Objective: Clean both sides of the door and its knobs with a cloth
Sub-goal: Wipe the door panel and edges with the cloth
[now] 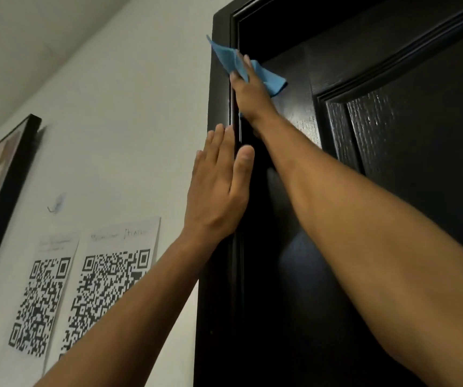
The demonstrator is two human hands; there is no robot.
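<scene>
A dark, almost black panelled door point(392, 191) fills the right half of the view, set in a dark frame point(219, 93). High up near the door's top left corner, my right hand point(250, 93) presses a blue cloth point(233, 58) flat against the door's edge, fingers stretched out over it. Lower down, my left hand point(219, 185) lies flat on the door frame with straight fingers. No knob is in view.
A white wall point(113, 107) runs to the left of the frame. Two paper sheets with QR codes point(107, 286) are stuck on it, with a small hook point(55, 203) above them and a black-framed picture point(1, 191) at the far left.
</scene>
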